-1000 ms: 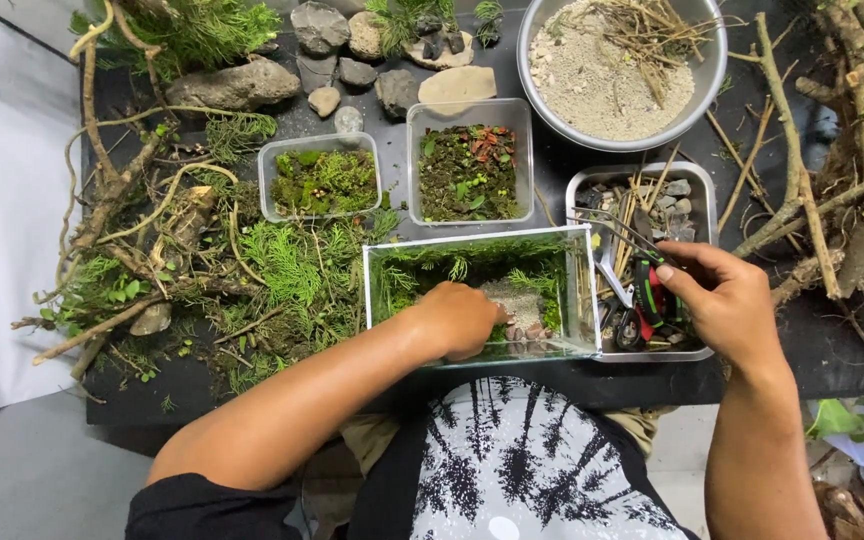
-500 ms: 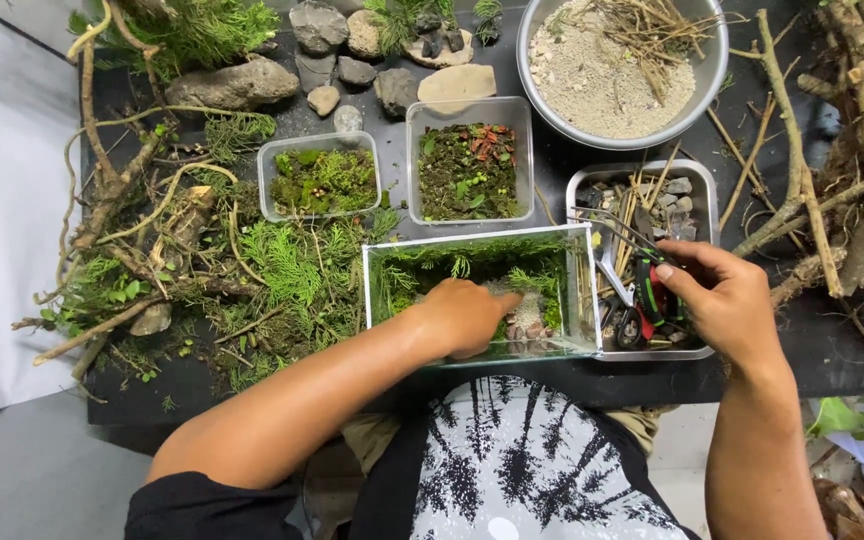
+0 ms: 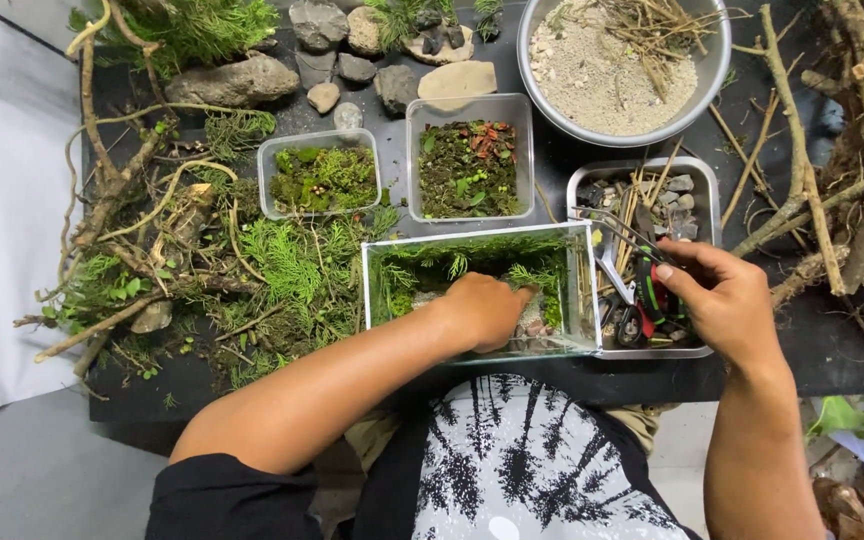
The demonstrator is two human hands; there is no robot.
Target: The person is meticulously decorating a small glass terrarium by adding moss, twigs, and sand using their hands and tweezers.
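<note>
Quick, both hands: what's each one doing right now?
Left hand: inside the glass tank, pressed on the bed; any hold can't be told.
Right hand: closed on red-handled pliers over the tray.

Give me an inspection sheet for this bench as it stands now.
Surface: black table, littered with greenery and twigs.
Job's things: glass tank with moss; metal tray holding tools and stones.
Clutter: two plastic tubs of plants, sand bowl, rocks, branches.
Hands: left hand down inside the tank; right hand over the tray, at the red-and-black tools.
Cables: nothing seen.
Surroundings: white sheet, grey floor.
</note>
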